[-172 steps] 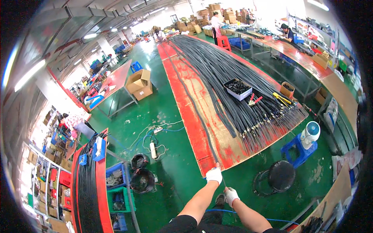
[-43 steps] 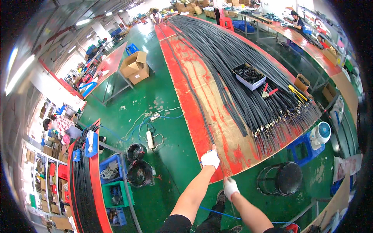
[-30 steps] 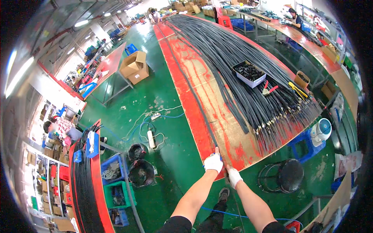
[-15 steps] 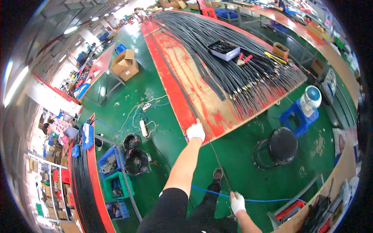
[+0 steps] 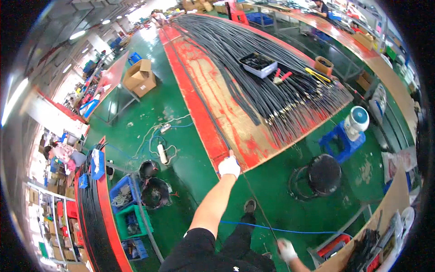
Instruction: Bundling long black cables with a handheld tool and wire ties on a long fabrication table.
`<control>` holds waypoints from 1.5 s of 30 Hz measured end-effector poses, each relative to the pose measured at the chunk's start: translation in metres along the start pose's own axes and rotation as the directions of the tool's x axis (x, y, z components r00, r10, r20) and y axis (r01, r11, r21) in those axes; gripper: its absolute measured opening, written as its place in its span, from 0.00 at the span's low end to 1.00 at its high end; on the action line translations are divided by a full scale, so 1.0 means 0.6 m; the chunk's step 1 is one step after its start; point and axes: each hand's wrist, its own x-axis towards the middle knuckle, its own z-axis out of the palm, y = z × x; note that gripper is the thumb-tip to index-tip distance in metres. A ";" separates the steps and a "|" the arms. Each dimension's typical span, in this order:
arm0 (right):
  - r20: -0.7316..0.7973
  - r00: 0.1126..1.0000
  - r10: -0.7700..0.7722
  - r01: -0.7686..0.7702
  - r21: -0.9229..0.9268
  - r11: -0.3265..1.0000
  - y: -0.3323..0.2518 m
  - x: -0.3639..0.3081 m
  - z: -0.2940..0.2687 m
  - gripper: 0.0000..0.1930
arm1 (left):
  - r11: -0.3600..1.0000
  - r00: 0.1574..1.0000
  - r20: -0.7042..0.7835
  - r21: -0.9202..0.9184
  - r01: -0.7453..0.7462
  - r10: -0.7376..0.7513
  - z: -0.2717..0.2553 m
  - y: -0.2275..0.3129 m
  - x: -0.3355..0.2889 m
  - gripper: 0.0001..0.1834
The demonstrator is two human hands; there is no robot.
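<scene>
My left hand (image 5: 229,167), in a white glove, is closed around a black cable (image 5: 213,120) at the near edge of a long red-and-tan table (image 5: 247,153). This cable runs lengthwise along the table's left side to the far end. From the left hand a thin dark wire (image 5: 258,202) stretches down to the right over the floor. My gloved right hand (image 5: 286,250), somewhat blurred, is closed on the wire at the lower right. A thick fan of black cables (image 5: 226,54) with bare-looking ends covers the table's right side.
On the cables sit a tray of black parts (image 5: 258,63), red-handled pliers (image 5: 282,78) and a yellow-handled tool (image 5: 317,75). A black round stool (image 5: 324,174) and a fan on a blue stool (image 5: 342,140) stand right. Black buckets (image 5: 155,193) and a power strip (image 5: 162,154) are left.
My right hand has moved down and to the right along the wire's line, away from the left hand. The left hand stays at the table edge. The whole view has shifted slightly.
</scene>
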 end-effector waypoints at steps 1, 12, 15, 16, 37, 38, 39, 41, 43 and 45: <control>0.092 0.987 -0.133 0.145 -0.128 0.981 -0.116 0.093 0.027 0.21 | 1.000 0.999 0.027 0.010 0.021 -0.021 -0.004 -0.003 -0.004 0.34; -0.015 0.996 -0.092 0.092 0.329 0.940 -0.430 0.464 0.244 0.20 | 0.989 0.991 -0.113 0.136 -0.059 0.074 -0.011 -0.024 0.020 0.33; -0.148 0.985 -0.088 0.124 0.257 0.958 -0.317 0.391 0.212 0.22 | 0.987 0.991 -0.118 0.154 -0.045 0.063 -0.009 0.000 0.023 0.31; -0.144 0.988 -0.061 0.099 0.278 0.955 -0.283 0.338 0.203 0.22 | 0.985 0.995 -0.095 0.169 -0.020 0.037 -0.006 -0.011 0.022 0.30; 0.065 0.967 0.247 -0.246 -0.019 0.969 0.057 -0.135 -0.034 0.18 | 0.996 0.999 -0.007 0.072 -0.047 0.048 0.012 0.011 -0.080 0.33; 0.055 0.992 0.118 -0.119 0.022 0.993 -0.011 -0.050 0.004 0.18 | 0.998 0.999 0.011 0.048 -0.043 0.043 0.009 0.006 -0.082 0.33; 0.105 0.994 0.000 -0.016 0.143 0.990 -0.049 0.051 0.038 0.21 | 0.997 0.999 0.018 0.058 -0.042 0.041 0.005 0.006 -0.083 0.33; 0.112 0.994 0.010 -0.041 0.275 0.961 -0.192 0.180 0.119 0.22 | 0.996 0.999 0.037 0.080 -0.027 0.024 -0.002 -0.010 -0.094 0.32; -0.040 0.992 -0.121 0.124 0.081 0.989 -0.229 0.324 0.174 0.25 | 0.995 0.998 0.026 0.086 -0.058 0.056 -0.011 0.006 -0.093 0.33; -0.142 0.976 -0.167 0.153 -0.100 0.983 -0.263 0.383 0.185 0.30 | 0.994 0.996 -0.009 0.068 -0.090 0.091 -0.023 0.022 -0.085 0.33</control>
